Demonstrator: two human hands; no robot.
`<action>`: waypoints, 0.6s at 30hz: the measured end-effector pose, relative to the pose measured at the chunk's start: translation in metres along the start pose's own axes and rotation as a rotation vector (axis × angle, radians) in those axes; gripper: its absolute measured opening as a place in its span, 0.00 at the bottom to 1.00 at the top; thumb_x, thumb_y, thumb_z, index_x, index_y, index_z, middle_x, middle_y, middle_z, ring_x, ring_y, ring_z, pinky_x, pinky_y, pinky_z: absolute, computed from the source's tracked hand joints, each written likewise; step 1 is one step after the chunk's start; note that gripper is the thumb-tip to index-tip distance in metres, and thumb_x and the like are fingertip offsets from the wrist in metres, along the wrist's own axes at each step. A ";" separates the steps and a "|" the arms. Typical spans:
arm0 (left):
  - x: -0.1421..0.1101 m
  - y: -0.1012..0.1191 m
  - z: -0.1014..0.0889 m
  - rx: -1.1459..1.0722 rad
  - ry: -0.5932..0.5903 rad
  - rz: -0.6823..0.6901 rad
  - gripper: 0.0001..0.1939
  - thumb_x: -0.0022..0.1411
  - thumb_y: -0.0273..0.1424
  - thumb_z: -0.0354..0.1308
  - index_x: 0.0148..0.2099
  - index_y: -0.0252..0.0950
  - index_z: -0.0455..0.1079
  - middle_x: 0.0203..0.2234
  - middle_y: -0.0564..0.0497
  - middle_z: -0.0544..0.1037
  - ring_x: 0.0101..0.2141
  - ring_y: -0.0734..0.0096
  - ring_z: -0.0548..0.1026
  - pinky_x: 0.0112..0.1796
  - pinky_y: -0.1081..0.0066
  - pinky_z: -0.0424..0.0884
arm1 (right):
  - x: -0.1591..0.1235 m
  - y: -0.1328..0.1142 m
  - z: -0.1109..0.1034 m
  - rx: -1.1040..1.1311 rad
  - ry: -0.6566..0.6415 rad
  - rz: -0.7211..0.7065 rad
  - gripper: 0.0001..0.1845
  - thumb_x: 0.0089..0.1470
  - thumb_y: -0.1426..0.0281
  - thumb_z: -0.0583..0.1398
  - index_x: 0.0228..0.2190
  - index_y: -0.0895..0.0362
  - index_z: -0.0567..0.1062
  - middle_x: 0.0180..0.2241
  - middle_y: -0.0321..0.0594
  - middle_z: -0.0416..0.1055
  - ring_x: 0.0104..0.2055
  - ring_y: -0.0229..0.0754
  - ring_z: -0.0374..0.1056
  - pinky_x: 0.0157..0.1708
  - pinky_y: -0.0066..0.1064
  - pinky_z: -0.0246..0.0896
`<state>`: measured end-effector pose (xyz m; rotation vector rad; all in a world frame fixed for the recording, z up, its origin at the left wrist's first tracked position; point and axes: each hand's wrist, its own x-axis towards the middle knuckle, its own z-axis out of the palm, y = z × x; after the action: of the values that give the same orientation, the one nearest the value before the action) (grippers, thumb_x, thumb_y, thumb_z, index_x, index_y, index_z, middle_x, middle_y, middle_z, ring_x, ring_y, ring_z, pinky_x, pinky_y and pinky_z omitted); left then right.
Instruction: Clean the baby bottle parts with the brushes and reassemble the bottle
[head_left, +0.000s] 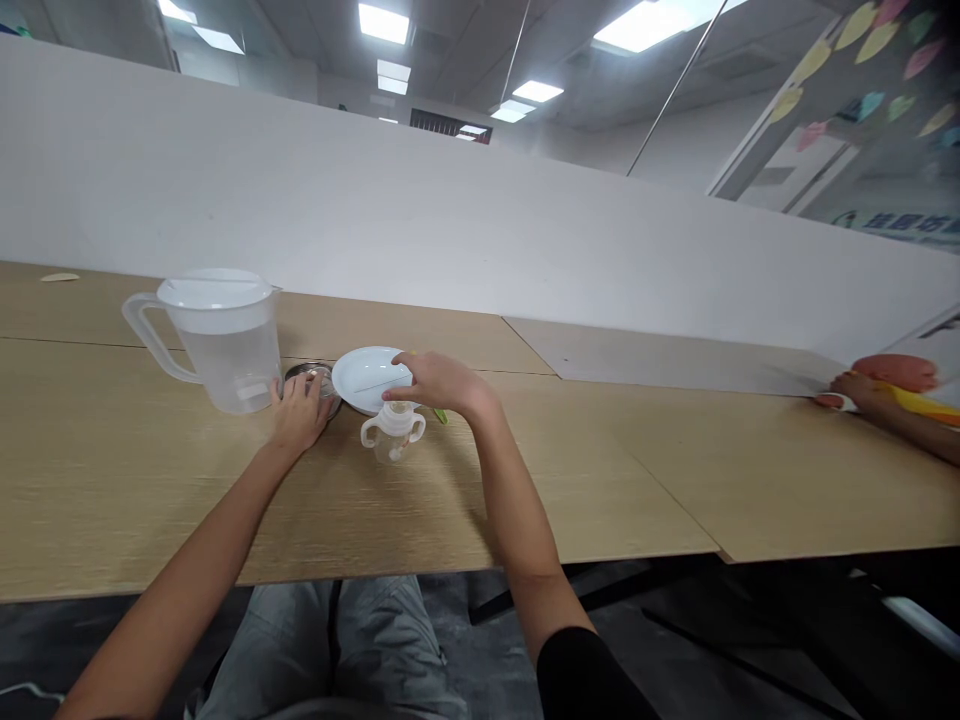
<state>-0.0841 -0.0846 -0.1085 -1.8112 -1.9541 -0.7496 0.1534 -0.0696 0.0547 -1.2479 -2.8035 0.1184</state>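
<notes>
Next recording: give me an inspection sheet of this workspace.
Surface: light wooden table, panel seams visible.
Things at hand: clear plastic pitcher with white lid, steel dish, white plate, two-handled baby cup, green item.
Clutter: tan scrap, far left.
Hands: left hand at the steel dish; right hand over the white plate and cup.
Cables: thin white cable, low left.
Surroundings: white partition; another person's hand by a red-and-yellow object.

You've got one pitcher [219, 345] at your 11 o'clock, plus one plate [369, 378], one baby bottle [393, 435] and one steel bowl [298, 371] around 12, lol.
</notes>
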 end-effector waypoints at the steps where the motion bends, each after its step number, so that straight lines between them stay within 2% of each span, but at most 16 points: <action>1: 0.000 0.000 0.000 0.008 0.004 -0.006 0.26 0.67 0.38 0.43 0.61 0.30 0.63 0.51 0.32 0.70 0.53 0.46 0.65 0.58 0.42 0.46 | 0.000 0.000 0.000 0.002 -0.001 0.001 0.31 0.57 0.52 0.58 0.55 0.59 0.66 0.44 0.48 0.76 0.48 0.50 0.70 0.39 0.31 0.60; 7: 0.000 -0.001 -0.001 0.064 0.020 -0.017 0.25 0.65 0.37 0.45 0.59 0.30 0.65 0.47 0.33 0.71 0.50 0.47 0.66 0.56 0.44 0.49 | -0.001 0.000 0.000 0.011 0.006 0.004 0.31 0.57 0.52 0.58 0.55 0.58 0.66 0.44 0.48 0.76 0.48 0.49 0.70 0.39 0.31 0.60; 13: -0.001 -0.004 0.003 0.051 0.050 -0.006 0.24 0.64 0.37 0.46 0.59 0.34 0.65 0.58 0.34 0.64 0.54 0.45 0.63 0.55 0.44 0.50 | -0.002 -0.002 -0.002 -0.007 -0.006 0.012 0.30 0.58 0.54 0.58 0.55 0.58 0.66 0.44 0.47 0.76 0.47 0.49 0.71 0.38 0.31 0.60; 18: 0.001 -0.004 0.004 0.019 0.057 -0.030 0.22 0.65 0.36 0.45 0.57 0.33 0.66 0.59 0.33 0.63 0.56 0.45 0.64 0.56 0.44 0.51 | -0.002 -0.002 -0.002 -0.007 -0.010 0.015 0.29 0.58 0.55 0.58 0.55 0.58 0.66 0.44 0.47 0.76 0.47 0.48 0.71 0.39 0.31 0.60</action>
<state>-0.0877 -0.0818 -0.1113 -1.7338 -1.9498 -0.7811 0.1535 -0.0719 0.0572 -1.2731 -2.8056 0.1166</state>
